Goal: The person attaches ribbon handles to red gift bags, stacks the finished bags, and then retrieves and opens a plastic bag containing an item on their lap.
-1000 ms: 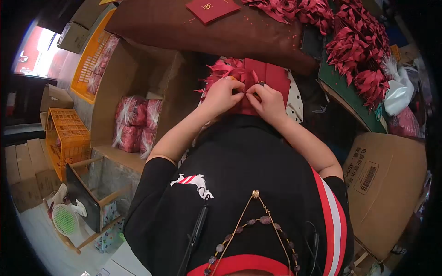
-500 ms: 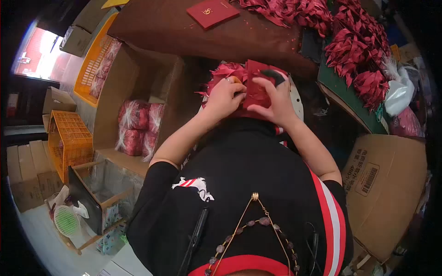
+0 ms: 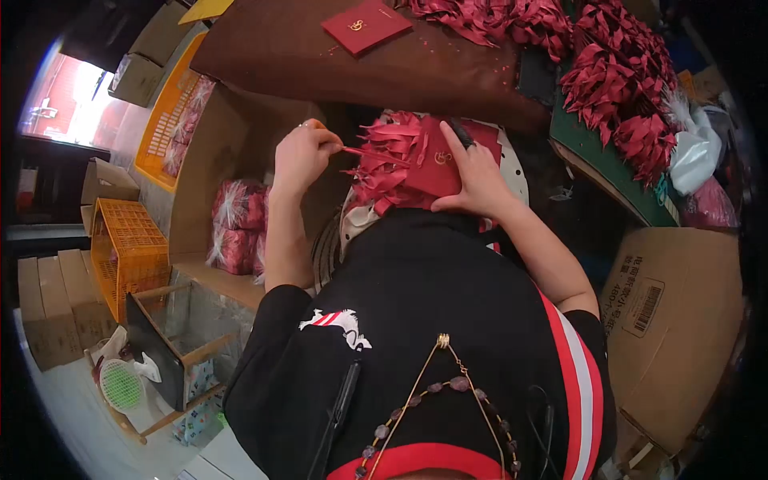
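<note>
On my lap lies a bunch of red ribbons point(image 3: 388, 164), their pointed ends fanned out, beside a dark red card point(image 3: 438, 164) with a gold emblem. My left hand point(image 3: 302, 158) is raised left of the bunch, fingertips pinched on one red ribbon point(image 3: 364, 152) stretched taut toward the card. My right hand point(image 3: 484, 180) lies over the card's right side, thumb and fingers spread across it. A black covering point(image 3: 461, 134) shows at one of its fingers. How the ribbon meets the card is too small to tell.
A brown-covered table point(image 3: 320, 60) ahead bears another red card point(image 3: 368, 28) and heaps of red ribbons point(image 3: 620, 80). At left, an open carton point(image 3: 196, 172) holds bagged red bundles point(image 3: 236, 228), near orange crates point(image 3: 128, 248). A large carton point(image 3: 680, 336) stands at right.
My left hand has moved left from the card, drawing a ribbon out with it. My right hand has flattened onto the card, which now shows its gold emblem.
</note>
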Motion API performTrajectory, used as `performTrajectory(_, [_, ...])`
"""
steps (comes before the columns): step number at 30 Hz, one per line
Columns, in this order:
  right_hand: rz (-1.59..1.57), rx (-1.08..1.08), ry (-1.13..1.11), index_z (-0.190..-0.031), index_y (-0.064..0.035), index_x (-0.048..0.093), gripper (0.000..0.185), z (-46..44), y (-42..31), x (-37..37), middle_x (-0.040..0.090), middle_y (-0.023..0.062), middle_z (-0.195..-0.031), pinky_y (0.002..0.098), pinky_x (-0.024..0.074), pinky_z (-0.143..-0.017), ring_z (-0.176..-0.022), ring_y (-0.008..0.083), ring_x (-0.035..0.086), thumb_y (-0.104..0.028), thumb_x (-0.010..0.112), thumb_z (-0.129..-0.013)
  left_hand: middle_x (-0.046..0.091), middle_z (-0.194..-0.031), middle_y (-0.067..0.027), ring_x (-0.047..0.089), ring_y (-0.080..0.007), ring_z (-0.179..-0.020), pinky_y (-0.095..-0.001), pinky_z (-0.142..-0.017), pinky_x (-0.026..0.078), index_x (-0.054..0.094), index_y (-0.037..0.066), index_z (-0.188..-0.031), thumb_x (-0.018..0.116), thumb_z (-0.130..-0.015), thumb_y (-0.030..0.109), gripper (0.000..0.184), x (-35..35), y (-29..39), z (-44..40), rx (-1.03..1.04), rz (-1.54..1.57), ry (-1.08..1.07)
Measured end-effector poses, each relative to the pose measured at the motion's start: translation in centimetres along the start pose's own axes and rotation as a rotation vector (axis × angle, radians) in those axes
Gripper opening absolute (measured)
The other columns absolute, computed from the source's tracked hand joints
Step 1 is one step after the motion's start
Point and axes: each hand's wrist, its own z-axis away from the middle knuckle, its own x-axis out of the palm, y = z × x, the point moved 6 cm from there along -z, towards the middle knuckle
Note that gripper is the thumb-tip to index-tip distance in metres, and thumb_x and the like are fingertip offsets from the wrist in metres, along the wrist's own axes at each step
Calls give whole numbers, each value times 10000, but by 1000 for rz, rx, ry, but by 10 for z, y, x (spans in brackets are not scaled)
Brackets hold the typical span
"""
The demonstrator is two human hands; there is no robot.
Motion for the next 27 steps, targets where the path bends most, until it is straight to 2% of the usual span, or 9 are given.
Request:
performTrajectory(2, [52,-29,30,-1587,-99,91,1393,1,-5,-2,447,296,-1385,495,350,-1062,-1226,443,472,-574,888,-549,652,-934,-94,646,-298,-928,-406,-800,508,763,112,-950,748,-805,256,205,17,-18,1,-35,-104,-184])
performTrajectory(7, [-9,0,16,-1581,-145,185,1332,2,-5,-16,436,292,-1390,543,284,-1107,-1322,475,362,-654,856,-550,659,-1022,-124,635,-315,-999,-416,-865,503,667,127,-1213,743,-820,323,445,23,-8,-14,-31,-147,-181])
performTrajectory(10, [-113,52,225,-1459,-122,434,948,-28,17,-54,554,233,-1275,485,397,-1023,-1173,417,501,-547,823,-707,594,-1240,-165,574,-362,-1127,-428,-953,479,634,102,-1245,742,-844,343,480,5,11,-39,62,-73,101])
performTrajectory(13, [19,146,421,-1202,-142,652,413,-72,58,-90,605,154,-869,415,484,-765,-874,335,588,-347,741,-854,578,-1281,-173,562,-392,-1129,-450,-948,481,584,103,-1312,728,-860,349,535,8,12,-85,179,-140,311])
performTrajectory(19, [453,442,486,-1101,-160,689,292,-135,155,-106,638,151,-967,469,539,-773,-1012,328,622,-339,700,-870,574,-1320,-222,602,-393,-1065,-477,-885,509,538,114,-1376,768,-783,459,724,34,6,-166,186,-289,447])
performTrajectory(21, [564,519,380,-1030,-160,723,256,-142,165,-101,640,121,-1021,458,551,-786,-1014,322,619,-348,713,-855,481,-1437,-227,596,-410,-1074,-459,-921,501,486,99,-1421,723,-827,487,748,47,0,-183,92,-268,271])
performTrajectory(25, [574,425,380,-905,-177,748,176,-142,168,-93,653,93,-961,433,552,-740,-964,311,625,-339,704,-852,643,-1248,-131,644,-372,-999,-458,-850,533,656,111,-1219,670,-890,395,434,52,7,-184,133,-257,174])
performTrajectory(26, [575,424,381,-905,-177,748,176,-140,169,-91,653,93,-961,433,552,-740,-964,311,625,-339,704,-852,696,-1075,-102,672,-333,-919,-457,-799,536,711,105,-976,697,-857,331,255,53,10,-179,189,-235,309])
performTrajectory(27, [592,367,435,-906,-186,750,167,-139,165,-94,654,90,-926,436,548,-719,-938,314,629,-336,698,-854,696,-1075,-102,672,-333,-919,-457,-799,536,711,105,-976,697,-857,331,255,58,8,-177,189,-235,314])
